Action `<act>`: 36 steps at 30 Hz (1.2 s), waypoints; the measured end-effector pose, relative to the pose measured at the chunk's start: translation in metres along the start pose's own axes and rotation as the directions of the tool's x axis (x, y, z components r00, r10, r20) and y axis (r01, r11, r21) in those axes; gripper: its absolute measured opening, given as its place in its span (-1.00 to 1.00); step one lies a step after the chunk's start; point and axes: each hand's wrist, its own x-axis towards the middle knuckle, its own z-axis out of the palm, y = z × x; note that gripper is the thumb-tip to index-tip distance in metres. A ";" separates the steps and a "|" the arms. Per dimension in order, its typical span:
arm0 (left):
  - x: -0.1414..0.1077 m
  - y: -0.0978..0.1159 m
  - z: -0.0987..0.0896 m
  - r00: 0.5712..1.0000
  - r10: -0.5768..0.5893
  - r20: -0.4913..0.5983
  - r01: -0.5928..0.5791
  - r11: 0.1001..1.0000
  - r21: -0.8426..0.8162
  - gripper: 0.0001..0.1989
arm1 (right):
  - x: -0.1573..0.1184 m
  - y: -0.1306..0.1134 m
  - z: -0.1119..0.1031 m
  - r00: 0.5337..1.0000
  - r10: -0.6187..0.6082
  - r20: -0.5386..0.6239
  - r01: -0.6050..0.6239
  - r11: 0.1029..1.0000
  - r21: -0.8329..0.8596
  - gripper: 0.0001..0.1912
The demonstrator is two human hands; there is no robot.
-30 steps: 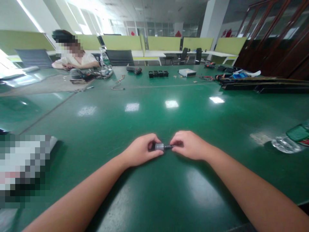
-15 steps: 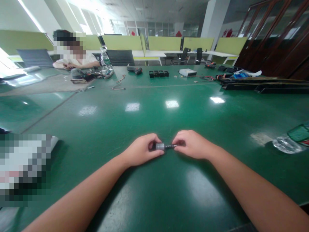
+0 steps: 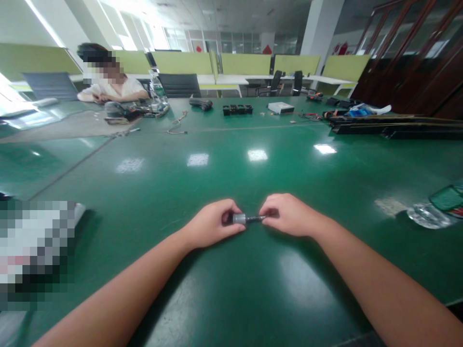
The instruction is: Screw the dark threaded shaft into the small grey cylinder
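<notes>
A: How do the fingers sit?

B: Just below the middle of the frame, the left hand (image 3: 208, 226) has thumb and fingers clamped on a short grey cylinder (image 3: 239, 219). The right hand (image 3: 289, 215) pinches the end of a thin dark shaft (image 3: 254, 219).

A: What are those 2 parts like?

B: The cylinder is smooth and rounded, the shaft slim and straight, in line with it. I can't tell whether they're metal or plastic, or joined as 1 piece.

A: Anything hiding them?

B: The left fingers cover the cylinder's left end; the right fingertips hide the shaft's tip.

A: And further out?

B: A glossy green tabletop (image 3: 231, 299) with fine scratches and pale glare. At the left edge there's a pale, boxy object (image 3: 39, 236), blurred into squares; at the right edge, a clear, shiny bottle (image 3: 428, 215) with a green band, cut off by the frame.

A: Along the top?

B: A curled cable (image 3: 177, 127), a row of black blocks (image 3: 238, 110) and a flat white box (image 3: 280, 108) in the upper middle, long dark bars (image 3: 398, 127) upper right, and a white-sleeved person (image 3: 125, 88) upper left.
</notes>
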 end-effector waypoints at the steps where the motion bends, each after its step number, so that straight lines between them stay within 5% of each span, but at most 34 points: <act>1: 0.000 0.000 0.000 1.000 -0.001 0.000 0.001 1.000 -0.001 -0.70 | 0.000 0.000 -0.001 1.000 0.000 0.001 0.000 1.000 -0.003 -0.90; 36: -0.001 0.001 -0.001 1.000 -0.003 -0.017 0.003 1.000 -0.016 -0.72 | -0.007 0.007 -0.016 0.998 0.036 0.051 -0.031 0.996 -0.088 -0.89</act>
